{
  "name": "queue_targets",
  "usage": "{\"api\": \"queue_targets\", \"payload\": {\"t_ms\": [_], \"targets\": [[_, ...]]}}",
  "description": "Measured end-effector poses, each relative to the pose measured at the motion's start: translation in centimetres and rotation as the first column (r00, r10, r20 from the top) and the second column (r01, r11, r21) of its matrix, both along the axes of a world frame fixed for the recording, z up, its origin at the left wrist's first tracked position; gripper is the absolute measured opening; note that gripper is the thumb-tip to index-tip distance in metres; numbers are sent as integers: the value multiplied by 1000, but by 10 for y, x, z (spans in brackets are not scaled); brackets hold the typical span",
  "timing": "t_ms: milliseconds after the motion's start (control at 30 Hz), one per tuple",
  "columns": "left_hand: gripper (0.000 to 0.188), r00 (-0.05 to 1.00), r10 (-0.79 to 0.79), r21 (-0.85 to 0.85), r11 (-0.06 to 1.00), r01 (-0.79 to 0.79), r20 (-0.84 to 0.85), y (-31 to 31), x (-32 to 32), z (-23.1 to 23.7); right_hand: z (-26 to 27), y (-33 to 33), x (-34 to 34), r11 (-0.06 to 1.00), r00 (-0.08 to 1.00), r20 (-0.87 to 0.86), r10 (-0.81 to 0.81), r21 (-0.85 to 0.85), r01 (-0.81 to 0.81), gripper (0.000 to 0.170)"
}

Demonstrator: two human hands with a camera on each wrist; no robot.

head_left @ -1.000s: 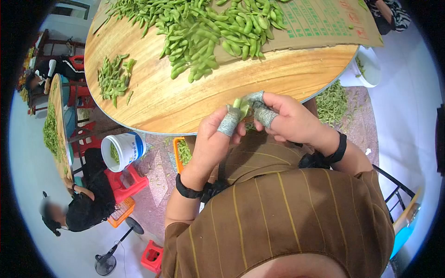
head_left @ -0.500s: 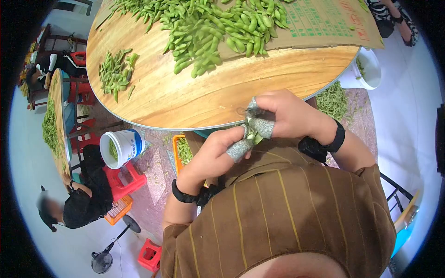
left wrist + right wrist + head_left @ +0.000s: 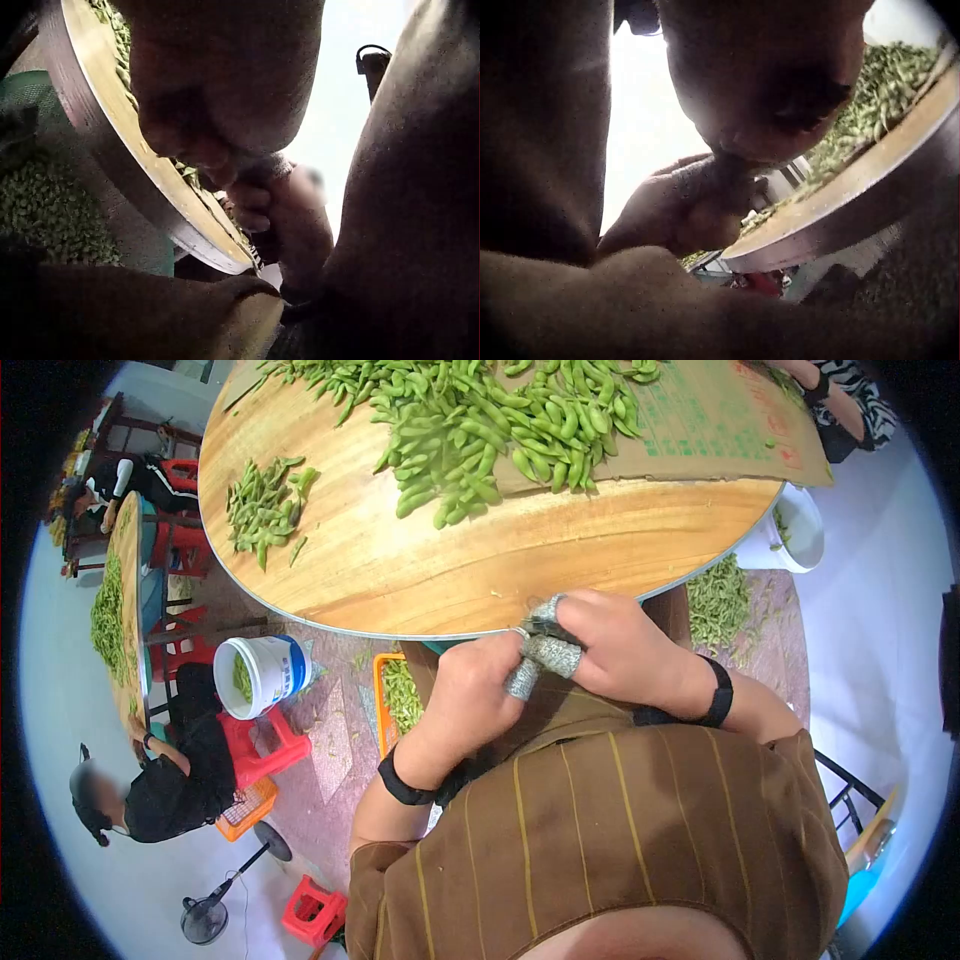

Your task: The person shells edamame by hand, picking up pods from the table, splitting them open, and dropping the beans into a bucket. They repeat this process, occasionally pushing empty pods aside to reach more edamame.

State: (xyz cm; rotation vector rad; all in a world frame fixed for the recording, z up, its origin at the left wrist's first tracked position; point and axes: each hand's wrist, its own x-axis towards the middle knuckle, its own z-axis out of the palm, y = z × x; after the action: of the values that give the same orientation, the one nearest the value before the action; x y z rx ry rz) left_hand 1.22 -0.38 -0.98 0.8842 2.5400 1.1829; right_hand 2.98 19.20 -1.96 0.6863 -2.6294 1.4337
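My left hand [image 3: 465,685] and right hand [image 3: 630,650] meet just off the near edge of the round wooden table [image 3: 450,585]. Silvery-grey tape wraps the thumbs and a right finger. Both hands pinch a green soybean pod between them; it is almost wholly hidden by the taped digits. In the left wrist view the right hand's fingers [image 3: 251,199] curl in close to the left hand; that view is dark. Beyond them on the table lies a large pile of soybean pods [image 3: 560,435], with a smaller heap of pods [image 3: 262,510] at the left.
Flattened cardboard [image 3: 720,425] lies under part of the pile. Below the table are a mesh-sided green tub [image 3: 34,90] of green beans and an orange crate [image 3: 381,700]. White buckets [image 3: 285,672] stand left and right. Pods cover the floor [image 3: 718,605] at right. Other people sit nearby.
Both hands have come lower, toward my body, from over the table edge. The pod that showed between the fingertips is now covered. The head view has shifted slightly.
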Motion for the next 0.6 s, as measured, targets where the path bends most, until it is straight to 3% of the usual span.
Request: {"api": "queue_targets", "payload": {"t_ms": [33, 100, 133, 167, 267, 300, 333, 367, 433, 467, 500, 533, 567, 600], "targets": [[8, 998, -67, 54, 996, 67, 12, 1, -2, 1, 3, 3, -2, 1000, 1000, -8, 4, 8, -4, 16], [6, 993, -115, 140, 984, 113, 3, -1, -4, -1, 15, 9, -3, 974, 895, 430, 116, -226, -18, 14], [4, 965, -146, 216, 971, 98, 218, -3, -5, 4, 26, 12, -7, 907, 485, 835, 261, -384, 173, 16], [4, 888, -187, 286, 956, 65, 420, -4, -4, 7, 25, 12, -7, 908, 484, 836, 259, -381, 172, 16], [9, 819, -173, 332, 943, -23, 547, -10, -2, -5, 12, 8, -9, 896, 577, 773, 266, -419, 149, 16], [9, 821, -169, 334, 942, -27, 545, -12, -3, -3, 6, 4, -8, 884, 668, 691, 276, -456, 107, 16], [10, 737, -164, 325, 942, -80, 656, -17, -3, 0, 2, 1, -8, 871, 748, 600, 284, -488, 61, 16], [10, 638, -159, 310, 942, -130, 753, -22, -4, 2, -1, -2, -8, 871, 747, 599, 288, -488, 56, 16], [10, 588, -161, 307, 939, -157, 793, -33, -4, 3, -3, -6, -10, 866, 799, 516, 309, -500, -12, 17], [11, 534, -168, 305, 935, -180, 829, -40, -4, 3, 2, -4, -12, 957, 878, 425, 221, -268, -111, 17], [11, 536, -169, 309, 933, -183, 827, -49, -4, 1, 3, -4, -14, 958, 878, 425, 223, -264, -115, 17], [12, 697, -120, 240, 968, -76, 707, -62, -3, -4, 4, -4, -15, 976, 887, 413, 205, -14, -219, 16], [14, 829, -92, 145, 989, 13, 551, -75, -1, -9, 5, -4, -16, 922, 897, 397, 193, 239, -304, 16], [14, 829, -90, 147, 989, 10, 552, -89, 2, -12, 8, -3, -17, 912, 897, 393, 204, 256, -320, 16]]}}
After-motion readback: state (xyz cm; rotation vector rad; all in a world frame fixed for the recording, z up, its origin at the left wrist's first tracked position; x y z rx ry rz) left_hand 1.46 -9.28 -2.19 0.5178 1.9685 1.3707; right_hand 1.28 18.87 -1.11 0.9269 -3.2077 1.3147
